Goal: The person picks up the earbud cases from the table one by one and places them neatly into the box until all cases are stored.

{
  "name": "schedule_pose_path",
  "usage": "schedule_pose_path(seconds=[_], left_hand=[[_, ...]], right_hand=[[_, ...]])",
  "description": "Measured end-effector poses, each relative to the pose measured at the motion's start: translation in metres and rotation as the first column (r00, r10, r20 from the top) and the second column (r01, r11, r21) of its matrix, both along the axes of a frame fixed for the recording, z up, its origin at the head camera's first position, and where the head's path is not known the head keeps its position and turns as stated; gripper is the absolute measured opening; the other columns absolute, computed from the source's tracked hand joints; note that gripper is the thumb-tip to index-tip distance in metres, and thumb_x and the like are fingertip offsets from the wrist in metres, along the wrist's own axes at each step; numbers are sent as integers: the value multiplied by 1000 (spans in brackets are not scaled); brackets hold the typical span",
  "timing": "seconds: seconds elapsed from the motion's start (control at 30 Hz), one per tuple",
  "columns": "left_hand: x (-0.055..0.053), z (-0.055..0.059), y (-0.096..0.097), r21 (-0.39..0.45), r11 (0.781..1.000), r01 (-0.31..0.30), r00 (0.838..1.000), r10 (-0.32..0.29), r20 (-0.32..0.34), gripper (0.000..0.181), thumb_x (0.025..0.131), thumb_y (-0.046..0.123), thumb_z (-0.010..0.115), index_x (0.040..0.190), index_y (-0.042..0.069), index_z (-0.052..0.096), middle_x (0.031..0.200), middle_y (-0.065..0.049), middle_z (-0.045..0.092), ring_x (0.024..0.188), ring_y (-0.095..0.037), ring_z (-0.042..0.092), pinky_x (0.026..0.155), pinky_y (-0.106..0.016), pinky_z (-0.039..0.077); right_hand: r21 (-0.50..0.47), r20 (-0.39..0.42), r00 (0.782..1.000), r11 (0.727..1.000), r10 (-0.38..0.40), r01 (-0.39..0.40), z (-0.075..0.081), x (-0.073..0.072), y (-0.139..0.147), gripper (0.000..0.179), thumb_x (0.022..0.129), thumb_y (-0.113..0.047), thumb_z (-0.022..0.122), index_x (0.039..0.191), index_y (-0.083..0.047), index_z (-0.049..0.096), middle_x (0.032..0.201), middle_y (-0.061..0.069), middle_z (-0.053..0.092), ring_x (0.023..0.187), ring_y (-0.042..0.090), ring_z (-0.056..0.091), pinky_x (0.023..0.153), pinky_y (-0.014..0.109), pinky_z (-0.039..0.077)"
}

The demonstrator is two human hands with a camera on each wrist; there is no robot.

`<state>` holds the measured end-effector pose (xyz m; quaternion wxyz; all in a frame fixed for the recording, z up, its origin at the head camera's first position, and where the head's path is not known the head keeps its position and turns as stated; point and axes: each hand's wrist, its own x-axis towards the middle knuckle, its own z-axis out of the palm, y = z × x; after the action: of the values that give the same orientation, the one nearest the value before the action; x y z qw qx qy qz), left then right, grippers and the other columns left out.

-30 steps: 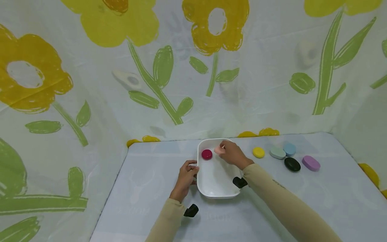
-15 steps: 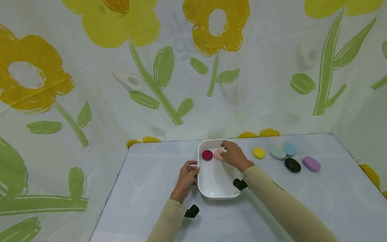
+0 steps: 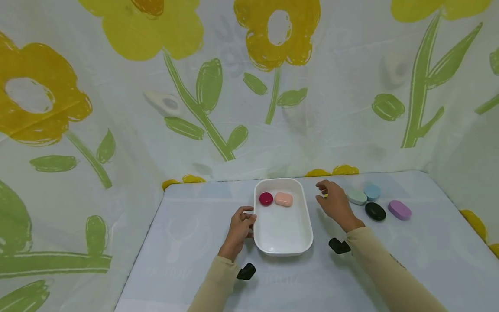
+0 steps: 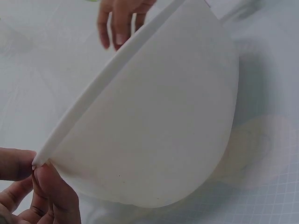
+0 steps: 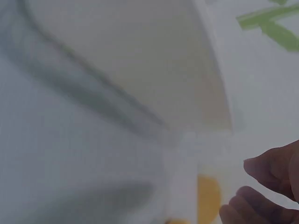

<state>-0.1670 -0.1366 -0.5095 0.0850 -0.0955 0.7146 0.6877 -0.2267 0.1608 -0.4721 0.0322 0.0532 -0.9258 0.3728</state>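
My left hand [image 3: 238, 229] pinches the rim of a white plastic tub [image 3: 283, 234] at its left side; the left wrist view shows the rim [image 4: 84, 105] between thumb and finger. Inside the tub, near its far end, a round dark red piece [image 3: 266, 199] lies beside a pink rounded bar [image 3: 283, 199], which looks like soap. To the right of the tub my right hand [image 3: 336, 203] hovers with spread, bent fingers and nothing between them. It mostly hides a yellow piece [image 3: 326, 195]. In the right wrist view the thumb and fingertips [image 5: 257, 168] stand apart.
Right of my right hand lie a pale green piece [image 3: 356, 197], a light blue one [image 3: 372, 192], a black oval [image 3: 375, 212] and a purple oval [image 3: 399, 210]. A flower-printed cloth [image 3: 331, 130] rises behind the white table [image 3: 187, 242].
My right hand let go of the pink bar inside the tub, then moved right, out over the yellow piece. The left hand keeps its grip on the rim.
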Motion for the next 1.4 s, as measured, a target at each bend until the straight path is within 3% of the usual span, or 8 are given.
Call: schedule_pose_path(seconds=[0.23,0.57,0.93,1.4], left_hand=[[-2,1,0,0,1000,-8,1000,8,14,38,108,13,58,144,1,53,118,-22,65,75,-17,59,54,-25,52],[-4,1,0,8,1000,-11,1000,11,24,37,108,12,58,143,2,54,118,-22,65,76,-17,59,55,-25,53],[-1,2,3,-12,1000,-11,1000,11,-1,39,109,14,58,145,0,51,119,-25,65,75,-17,58,54,-26,52],[2,4,6,-3,1000,-20,1000,20,10,38,108,13,60,144,1,53,118,-24,65,75,-17,59,54,-26,53]], right_hand=[[23,32,997,998,-67,66,-19,0,31,42,99,3,66,138,11,56,135,34,56,125,50,55,105,62,51],[117,-1,999,992,-43,43,-39,-11,45,49,94,4,70,139,15,55,139,39,53,130,53,52,113,65,42],[120,35,998,992,-44,39,-45,-16,44,46,100,-3,70,139,16,55,140,37,55,128,50,54,113,64,43],[182,45,997,982,-60,51,-47,-15,41,43,99,-1,73,135,17,59,135,35,58,125,49,57,112,61,46]])
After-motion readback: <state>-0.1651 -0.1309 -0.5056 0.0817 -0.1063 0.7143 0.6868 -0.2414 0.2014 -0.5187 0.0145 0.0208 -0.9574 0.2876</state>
